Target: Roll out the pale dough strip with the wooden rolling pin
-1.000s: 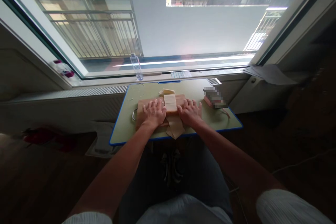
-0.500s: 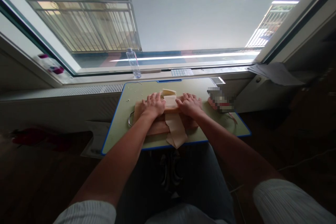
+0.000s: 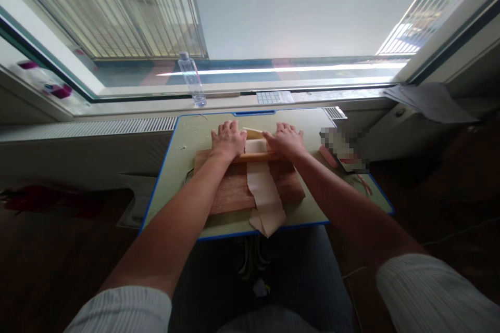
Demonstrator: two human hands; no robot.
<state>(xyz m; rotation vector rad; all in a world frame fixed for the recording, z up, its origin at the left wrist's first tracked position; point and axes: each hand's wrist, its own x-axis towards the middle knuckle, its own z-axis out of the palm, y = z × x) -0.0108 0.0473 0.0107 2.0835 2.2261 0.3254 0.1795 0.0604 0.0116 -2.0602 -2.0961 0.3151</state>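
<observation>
A pale flat strip of dough (image 3: 264, 187) runs lengthwise over a wooden cutting board (image 3: 230, 190), its near end hanging past the board toward the table's front edge. Across the strip lies a wooden rolling pin (image 3: 258, 157), near the board's far side. My left hand (image 3: 229, 140) rests palm down over the pin's left part, fingers stretched forward. On the right part, my right hand (image 3: 286, 140) lies the same way, fingers spread and thumb pointing inward. Between the hands, the far end of the dough is folded up. Both palms hide the pin's ends.
The board sits on a small green table (image 3: 183, 166) with blue edging. A pink object with a blurred patch (image 3: 344, 151) lies at its right. On the windowsill stand a clear bottle (image 3: 192, 80) and a bottle with a purple cap (image 3: 47, 80). Papers (image 3: 429, 104) lie at right.
Both hands have pushed forward, carrying the rolling pin away from me toward the board's far edge. More of the board and dough strip shows on the near side. The view has tilted down.
</observation>
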